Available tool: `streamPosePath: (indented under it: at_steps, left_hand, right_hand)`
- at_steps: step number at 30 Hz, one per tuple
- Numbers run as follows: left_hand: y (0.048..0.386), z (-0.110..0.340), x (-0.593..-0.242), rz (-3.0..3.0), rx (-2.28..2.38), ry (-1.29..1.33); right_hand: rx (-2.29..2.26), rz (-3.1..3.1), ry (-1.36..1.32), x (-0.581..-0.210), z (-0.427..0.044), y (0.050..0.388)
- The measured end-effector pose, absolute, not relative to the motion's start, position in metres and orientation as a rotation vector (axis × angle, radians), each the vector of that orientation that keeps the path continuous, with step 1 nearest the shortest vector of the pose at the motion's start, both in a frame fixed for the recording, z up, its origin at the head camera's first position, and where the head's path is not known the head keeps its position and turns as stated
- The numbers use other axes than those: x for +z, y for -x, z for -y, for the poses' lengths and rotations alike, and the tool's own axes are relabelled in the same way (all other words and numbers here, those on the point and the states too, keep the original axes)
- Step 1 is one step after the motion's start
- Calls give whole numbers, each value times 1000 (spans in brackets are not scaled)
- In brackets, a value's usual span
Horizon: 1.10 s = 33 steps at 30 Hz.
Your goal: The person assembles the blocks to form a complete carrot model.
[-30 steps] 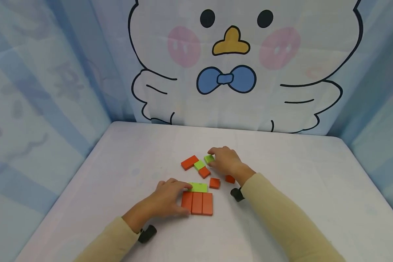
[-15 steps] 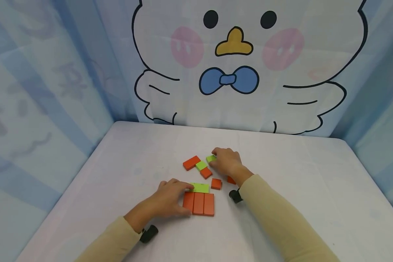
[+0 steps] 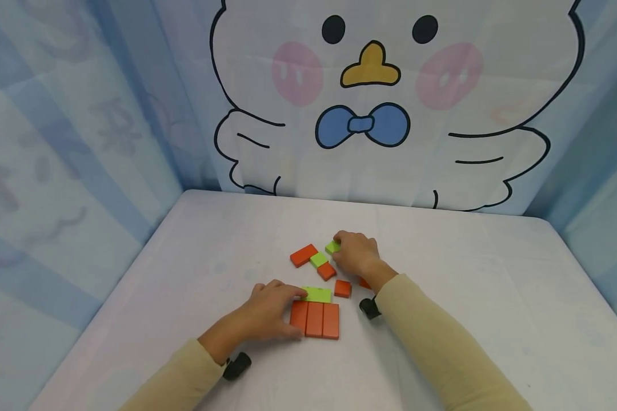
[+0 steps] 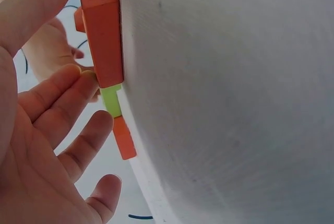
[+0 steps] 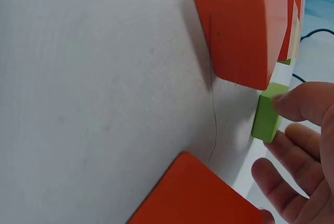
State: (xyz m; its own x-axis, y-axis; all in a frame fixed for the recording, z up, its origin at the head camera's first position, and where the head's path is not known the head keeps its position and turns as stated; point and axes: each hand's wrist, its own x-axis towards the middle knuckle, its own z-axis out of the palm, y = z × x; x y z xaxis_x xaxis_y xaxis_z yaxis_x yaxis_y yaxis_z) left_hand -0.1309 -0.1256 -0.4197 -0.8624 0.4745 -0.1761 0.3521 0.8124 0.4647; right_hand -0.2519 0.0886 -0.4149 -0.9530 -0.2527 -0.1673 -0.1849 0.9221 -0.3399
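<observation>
Three orange blocks [image 3: 315,321] lie side by side on the white table, with a light green strip [image 3: 319,294] along their far edge. My left hand [image 3: 269,313] rests at their left side: the thumb is by the near edge, a finger touches the green strip. In the left wrist view its other fingers are spread, beside an orange block [image 4: 104,41]. Farther back, my right hand [image 3: 357,254] pinches a small green block [image 5: 267,117] between thumb and fingers. The hand hides part of that block in the head view.
Left of my right hand lie an orange block [image 3: 303,255], a green block [image 3: 319,260] and a small orange block [image 3: 326,271] in a touching line. Another small orange block [image 3: 342,289] sits near the green strip. One more orange block [image 3: 365,283] is partly behind my right wrist.
The whole head view has shifted slightly. My right hand has kept the green block at nearly the same place, its fingers a little closer around it. The left hand stays put.
</observation>
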Motion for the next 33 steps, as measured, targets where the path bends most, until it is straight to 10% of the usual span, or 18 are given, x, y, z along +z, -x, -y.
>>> streamPosePath:
  at_steps: [33]
  left_hand:
    - [129,125,-421,-2723,641,-655]
  right_hand:
    - [-477,-2805,797,-392,-136,157]
